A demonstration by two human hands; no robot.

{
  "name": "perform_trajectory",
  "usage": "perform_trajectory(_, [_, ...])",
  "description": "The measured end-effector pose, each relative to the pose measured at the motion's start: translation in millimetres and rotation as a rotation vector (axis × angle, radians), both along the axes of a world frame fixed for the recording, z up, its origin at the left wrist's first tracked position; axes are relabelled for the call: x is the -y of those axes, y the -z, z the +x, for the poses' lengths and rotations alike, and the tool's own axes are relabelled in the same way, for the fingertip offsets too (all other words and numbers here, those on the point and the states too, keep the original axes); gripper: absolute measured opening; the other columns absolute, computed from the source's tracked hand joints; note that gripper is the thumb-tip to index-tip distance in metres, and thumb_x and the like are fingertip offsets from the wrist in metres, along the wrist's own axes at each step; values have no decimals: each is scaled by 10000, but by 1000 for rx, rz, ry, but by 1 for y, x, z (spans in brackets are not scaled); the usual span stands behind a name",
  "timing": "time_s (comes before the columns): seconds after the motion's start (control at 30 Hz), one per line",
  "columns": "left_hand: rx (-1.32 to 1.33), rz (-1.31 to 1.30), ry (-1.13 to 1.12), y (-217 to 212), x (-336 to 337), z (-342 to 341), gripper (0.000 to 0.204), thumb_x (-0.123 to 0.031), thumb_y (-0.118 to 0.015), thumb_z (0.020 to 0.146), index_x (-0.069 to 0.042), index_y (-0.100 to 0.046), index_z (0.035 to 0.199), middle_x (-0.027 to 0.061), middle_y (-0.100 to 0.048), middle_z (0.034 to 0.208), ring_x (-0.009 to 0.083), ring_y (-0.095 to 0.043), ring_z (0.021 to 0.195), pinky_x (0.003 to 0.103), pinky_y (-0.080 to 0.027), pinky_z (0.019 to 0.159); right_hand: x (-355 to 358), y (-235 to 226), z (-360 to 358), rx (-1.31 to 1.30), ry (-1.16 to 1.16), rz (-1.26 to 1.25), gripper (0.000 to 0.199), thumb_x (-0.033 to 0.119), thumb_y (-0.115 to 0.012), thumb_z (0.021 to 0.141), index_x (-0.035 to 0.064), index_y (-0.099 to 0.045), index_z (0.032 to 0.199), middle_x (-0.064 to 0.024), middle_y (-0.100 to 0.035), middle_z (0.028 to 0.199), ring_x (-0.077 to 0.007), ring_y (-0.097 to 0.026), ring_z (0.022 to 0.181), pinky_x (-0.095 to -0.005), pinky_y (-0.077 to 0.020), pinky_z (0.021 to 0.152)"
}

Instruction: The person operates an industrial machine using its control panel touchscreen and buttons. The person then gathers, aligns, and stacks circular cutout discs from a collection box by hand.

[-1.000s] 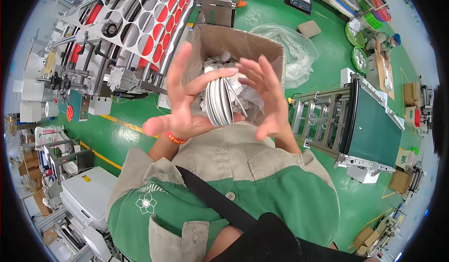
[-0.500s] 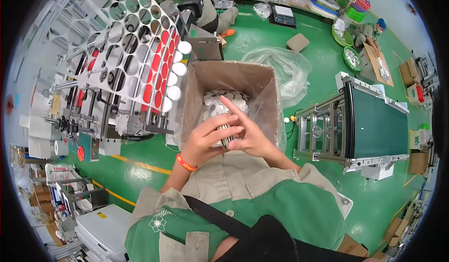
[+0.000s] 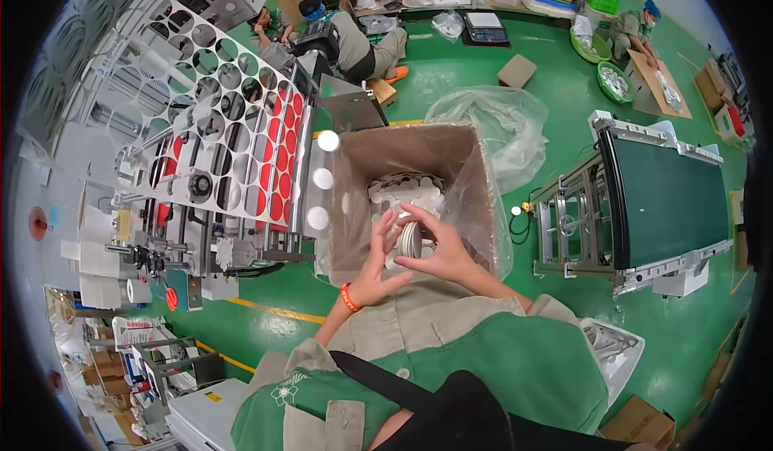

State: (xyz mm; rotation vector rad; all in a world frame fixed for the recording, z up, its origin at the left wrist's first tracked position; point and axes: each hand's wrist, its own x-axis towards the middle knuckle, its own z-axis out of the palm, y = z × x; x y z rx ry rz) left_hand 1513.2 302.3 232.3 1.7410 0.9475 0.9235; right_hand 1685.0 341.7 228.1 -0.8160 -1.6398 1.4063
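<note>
A short stack of thin round discs [image 3: 411,240], standing on edge, is gripped between the thumb and fingers of my right hand [image 3: 452,251]. My left hand [image 3: 374,267] is beside the stack's left face, its fingers extended and its thumb apart. Whether its fingertips touch the discs I cannot tell. Both hands are over the near part of a plastic-lined cardboard box [image 3: 407,138]. Many loose white and silvery discs [image 3: 419,187] lie at the bottom of that box, partly hidden by my hands.
Left of the box stands a machine with a punched white sheet [image 3: 211,129], red circles near its edge. White discs [image 3: 323,179] show between sheet and box. A green-belted conveyor [image 3: 668,197] stands right. Clear plastic [image 3: 503,133] lies behind the box. Other people sit farther back.
My left hand has come off the stack and its fingers have straightened. My right hand, earlier with a finger pointing out, now grips the discs. Fewer white discs show along the sheet's edge.
</note>
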Motion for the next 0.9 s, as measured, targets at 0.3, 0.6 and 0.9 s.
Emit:
perform_trajectory(0.3, [489,-621,-6,16,-7,-4,713,-109,-605,806,-65,-175,1373,95,-318,1317,184,-374,1180,322,-364,950,0,13,2,179,-118,417,783,234,-745,648,109,-364,1320,-82,-444,1301,-236,-461,1152,-450,-275,1012])
perform_trajectory(0.6, [483,-866,-237,34,-2,3,565,-178,-581,842,-23,-294,1303,78,-401,1240,139,-436,1106,288,-414,886,2,9,-4,171,-100,451,735,296,-769,611,75,-460,1241,-88,-558,1127,-255,-523,1029,-359,-379,936])
perform_trajectory(0.9, [514,-780,-165,45,8,0,512,-395,-387,922,-47,-324,1293,96,-435,1212,179,-463,1100,313,-457,833,11,7,-10,221,-99,334,631,301,-747,645,68,-507,1180,-95,-590,1025,-258,-562,939,-334,-443,816])
